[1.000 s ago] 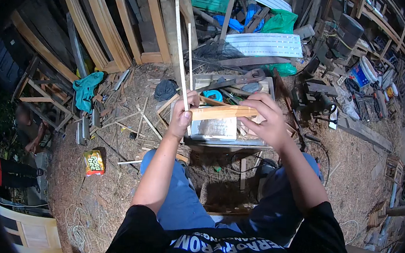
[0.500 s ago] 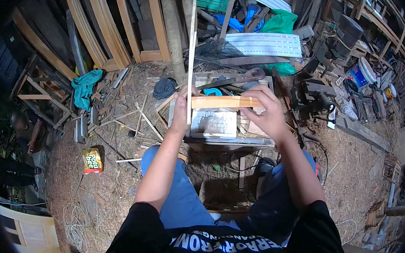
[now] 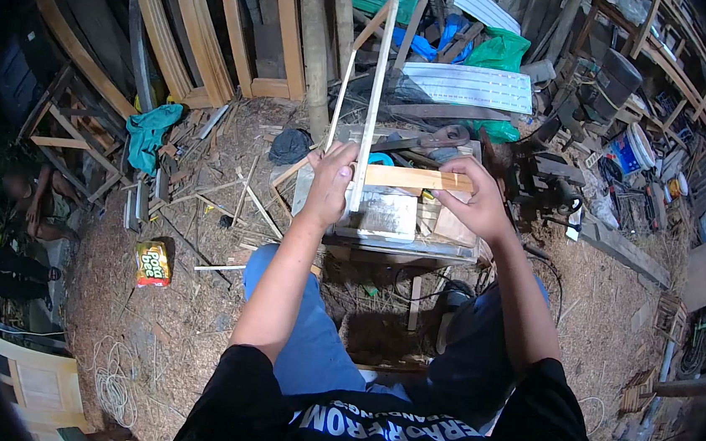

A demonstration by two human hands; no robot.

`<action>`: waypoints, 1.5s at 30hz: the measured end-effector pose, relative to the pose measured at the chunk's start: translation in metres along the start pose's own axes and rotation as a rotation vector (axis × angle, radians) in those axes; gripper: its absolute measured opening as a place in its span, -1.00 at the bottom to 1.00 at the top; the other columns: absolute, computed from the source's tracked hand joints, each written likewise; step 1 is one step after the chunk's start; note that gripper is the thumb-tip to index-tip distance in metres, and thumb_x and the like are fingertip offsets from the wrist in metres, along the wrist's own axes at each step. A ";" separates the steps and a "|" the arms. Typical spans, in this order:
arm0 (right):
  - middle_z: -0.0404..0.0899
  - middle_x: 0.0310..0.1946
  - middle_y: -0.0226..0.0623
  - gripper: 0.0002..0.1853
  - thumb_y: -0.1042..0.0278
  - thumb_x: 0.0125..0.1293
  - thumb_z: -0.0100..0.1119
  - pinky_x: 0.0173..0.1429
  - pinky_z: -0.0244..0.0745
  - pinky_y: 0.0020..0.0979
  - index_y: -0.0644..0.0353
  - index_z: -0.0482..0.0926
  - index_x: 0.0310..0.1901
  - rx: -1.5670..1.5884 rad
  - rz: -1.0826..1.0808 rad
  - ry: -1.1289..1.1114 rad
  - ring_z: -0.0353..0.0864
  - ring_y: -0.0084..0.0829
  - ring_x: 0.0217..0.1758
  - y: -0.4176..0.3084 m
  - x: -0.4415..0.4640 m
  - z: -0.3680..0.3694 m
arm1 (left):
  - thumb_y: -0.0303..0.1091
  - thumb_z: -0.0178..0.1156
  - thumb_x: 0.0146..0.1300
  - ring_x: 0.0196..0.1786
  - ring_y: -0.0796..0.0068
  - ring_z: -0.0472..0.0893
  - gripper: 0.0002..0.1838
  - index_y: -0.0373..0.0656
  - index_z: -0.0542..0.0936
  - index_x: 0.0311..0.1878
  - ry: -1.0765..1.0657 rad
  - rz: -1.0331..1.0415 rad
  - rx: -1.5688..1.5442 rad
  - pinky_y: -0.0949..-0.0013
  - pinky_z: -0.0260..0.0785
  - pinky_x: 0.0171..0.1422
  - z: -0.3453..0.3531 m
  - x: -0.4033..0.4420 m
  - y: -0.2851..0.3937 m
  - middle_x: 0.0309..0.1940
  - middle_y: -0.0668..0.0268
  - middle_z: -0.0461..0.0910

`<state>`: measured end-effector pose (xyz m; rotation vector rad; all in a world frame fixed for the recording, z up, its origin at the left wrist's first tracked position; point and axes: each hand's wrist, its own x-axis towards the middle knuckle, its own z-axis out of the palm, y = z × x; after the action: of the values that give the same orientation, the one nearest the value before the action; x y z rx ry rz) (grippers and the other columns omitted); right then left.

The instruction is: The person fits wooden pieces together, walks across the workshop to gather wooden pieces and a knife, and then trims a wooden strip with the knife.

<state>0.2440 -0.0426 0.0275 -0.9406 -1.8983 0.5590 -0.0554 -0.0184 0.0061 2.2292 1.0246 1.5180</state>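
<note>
A wooden frame (image 3: 375,96) of thin strips stands raised over a low work box, its long sides reaching away from me. My left hand (image 3: 333,181) is closed around its near left corner. My right hand (image 3: 474,199) pinches the right end of a short, wider wooden piece (image 3: 415,178) that runs across to the frame's near end. Beneath them, a pale worn block (image 3: 387,215) lies on the box top (image 3: 443,249). Behind the wooden piece are a handsaw (image 3: 440,140) and a blue round item (image 3: 381,159), partly hidden by the frame.
Wood scraps and a yellow snack bag (image 3: 153,264) lie on the ground at left. A dark vise-like machine (image 3: 545,183) stands at right. Door frames (image 3: 193,30) lean at the back left. Two people (image 3: 48,202) are at the far left edge, one seated.
The frame has turned and shifted right, so both long sides show again. Both my hands have moved slightly right with it. The view has shifted a little.
</note>
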 end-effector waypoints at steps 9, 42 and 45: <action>0.67 -0.05 -0.21 -0.64 0.45 0.24 0.50 0.27 0.49 -0.29 0.22 0.59 0.03 -0.002 0.014 0.002 0.67 -0.30 0.11 0.005 -0.004 0.008 | 0.07 -0.16 0.52 0.01 0.05 0.43 -0.54 -0.19 0.43 -0.05 -0.025 0.014 0.039 0.02 -0.01 0.22 -0.003 -0.006 0.005 -0.20 0.09 0.42; 0.69 -0.04 -0.22 -0.62 0.34 0.20 0.58 0.26 0.50 -0.22 0.19 0.63 0.00 -0.052 -0.065 0.065 0.66 -0.18 0.11 -0.014 -0.006 -0.002 | 0.42 -0.23 0.42 0.19 0.17 0.37 -0.05 -0.34 0.42 0.43 -0.196 -0.031 -0.062 0.10 -0.08 0.42 -0.008 -0.013 -0.001 0.09 0.10 0.47; 0.68 -0.05 -0.21 -0.62 0.33 0.20 0.58 0.25 0.50 -0.20 0.18 0.63 -0.01 -0.065 -0.082 0.059 0.66 -0.16 0.09 -0.014 -0.005 -0.005 | 0.44 -0.25 0.41 0.14 0.17 0.37 -0.09 -0.32 0.46 0.30 -0.228 -0.022 -0.051 0.11 -0.06 0.37 -0.007 -0.013 -0.008 -0.01 0.13 0.43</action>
<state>0.2444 -0.0550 0.0367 -0.9061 -1.9027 0.4193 -0.0674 -0.0226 -0.0044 2.2827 0.9270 1.2312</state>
